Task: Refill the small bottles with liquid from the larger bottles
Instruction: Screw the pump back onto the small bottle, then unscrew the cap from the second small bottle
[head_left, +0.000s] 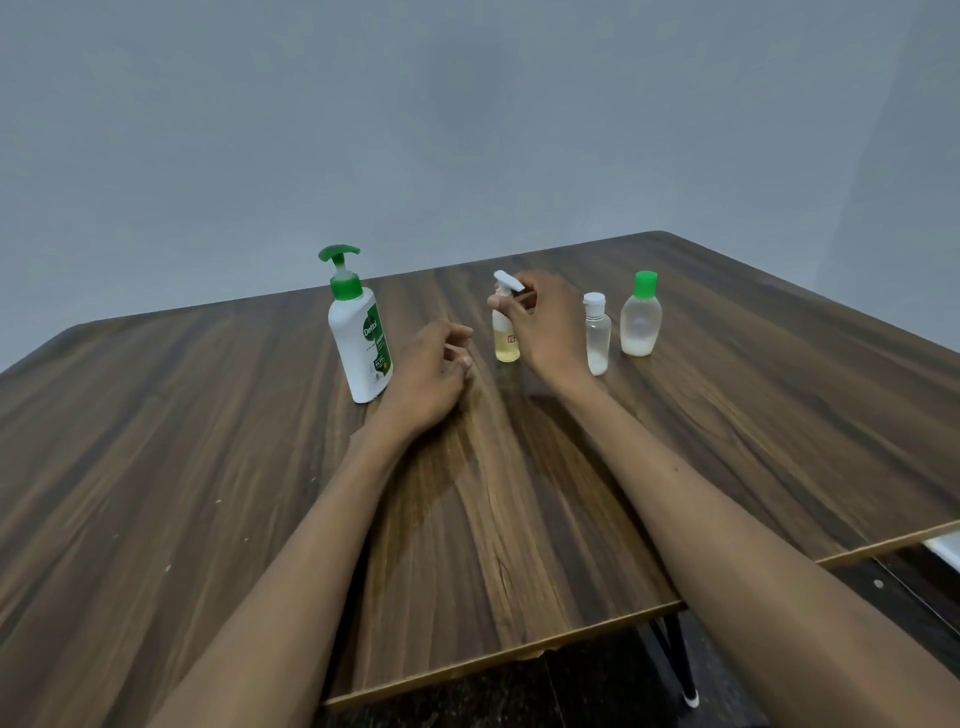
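Observation:
A large white pump bottle (361, 343) with a green pump head stands upright on the wooden table (208, 441). To its right stands a clear bottle of yellow liquid (505, 343) with a white pump top. My right hand (545, 327) pinches that bottle's neck, just under the white top. My left hand (434, 371) rests on the table between the two pump bottles, fingers loosely curled, holding nothing. Farther right stand two small bottles: a slim clear one with a white cap (597, 332) and a rounder one with a green cap (641, 317), each with a little pale liquid at the bottom.
The table's near edge (493, 654) runs across the lower middle, with black metal legs (680, 660) below it. Its right edge drops off near a white object (948, 551). A plain grey wall stands behind the table.

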